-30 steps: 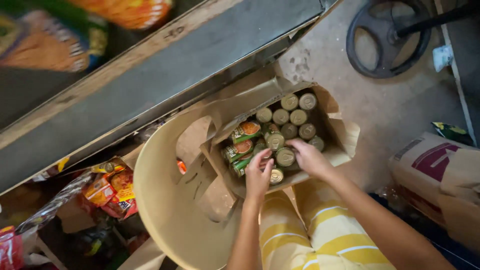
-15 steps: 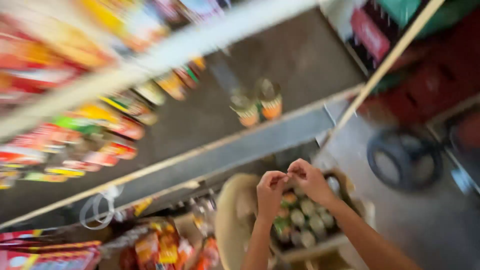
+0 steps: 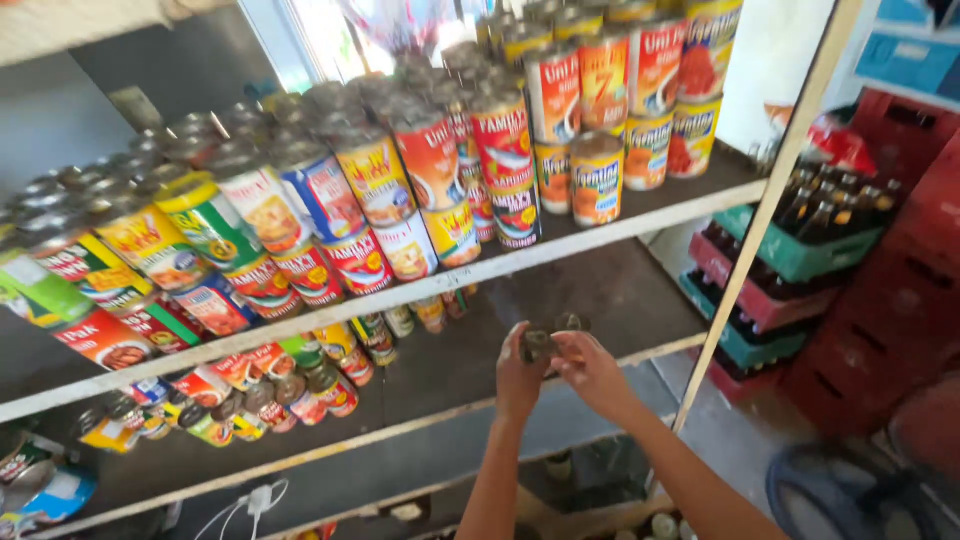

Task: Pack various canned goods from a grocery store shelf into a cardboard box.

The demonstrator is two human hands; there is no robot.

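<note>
- Both hands are up in the lower middle of the frame, in front of the middle shelf (image 3: pixel 640 290).
- Left hand (image 3: pixel 518 375) is curled around a small can (image 3: pixel 537 345) — fingers closed on it.
- Right hand (image 3: pixel 592 368) is pinched onto a second small can (image 3: pixel 571 323), touching the first.
- Upper shelf (image 3: pixel 560 250) across the centre is packed with stacked tins (image 3: pixel 430 165) — red, yellow, green labels.
- Stacked bottle crates (image 3: pixel 790 255) sit at the right edge, behind a pale upright post (image 3: pixel 770 200).

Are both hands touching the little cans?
Touching. The head view shows the left hand and the right hand wrapped around the small cans, fingers pressed on them with no gap.
</note>
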